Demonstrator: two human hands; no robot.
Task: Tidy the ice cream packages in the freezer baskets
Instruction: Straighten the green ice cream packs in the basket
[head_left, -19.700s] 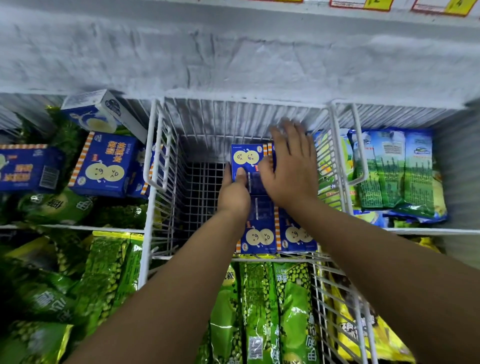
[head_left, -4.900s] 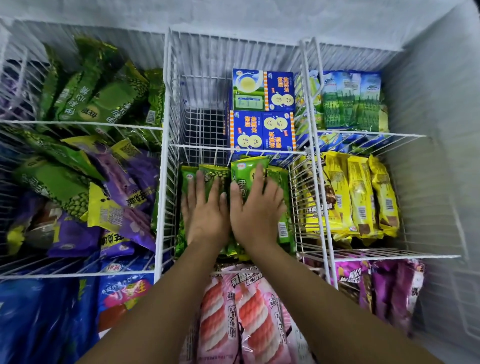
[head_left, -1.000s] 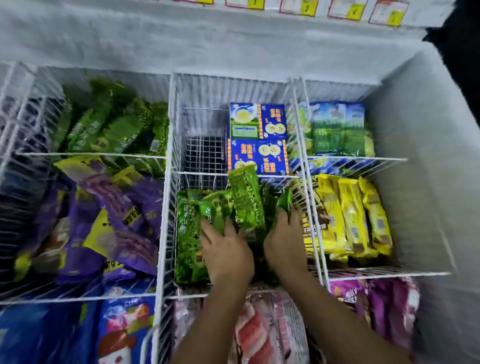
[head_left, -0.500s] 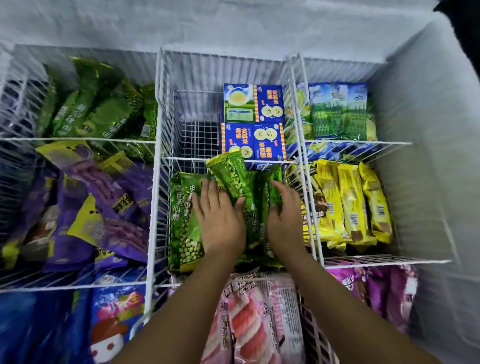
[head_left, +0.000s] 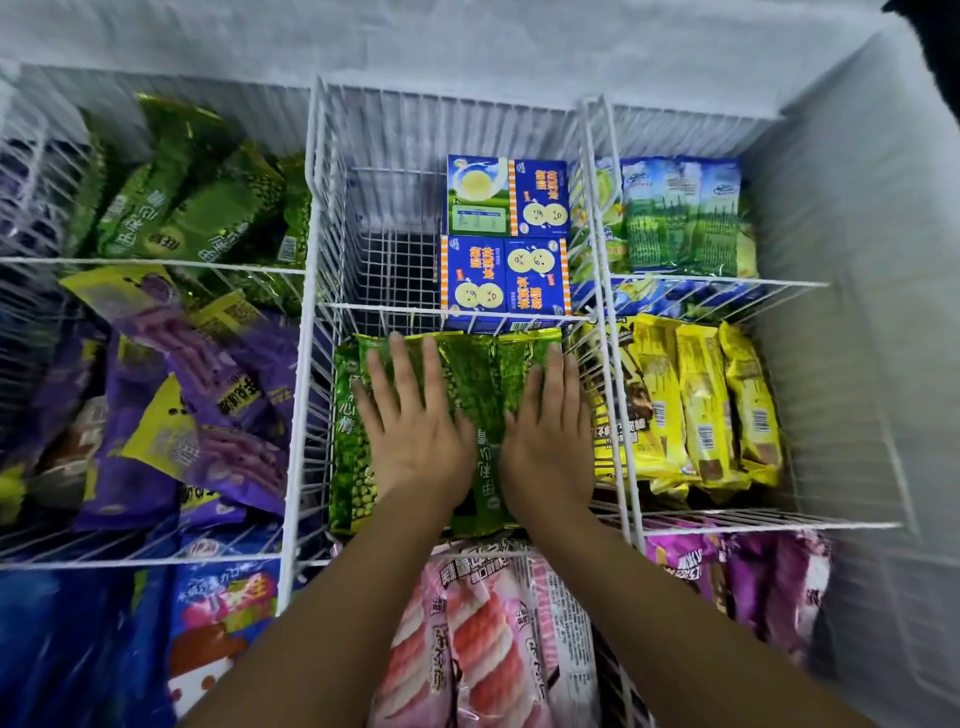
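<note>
Green pea ice cream packages lie side by side in the middle white wire basket of the freezer. My left hand lies flat on the left packages with its fingers spread and straight. My right hand lies flat on the right packages, next to the basket's right wall. Both palms press down on the wrappers. Blue boxes with yellow faces stand in the basket behind, packed against its right side.
Yellow packages fill the basket to the right, purple ones lie jumbled to the left. Pink striped packages sit in the near basket under my forearms. More green packs are at back left, green-blue packs at back right.
The green package that stuck up at an angle now lies flat with the others. Both hands have opened and spread flat on top of the packages.
</note>
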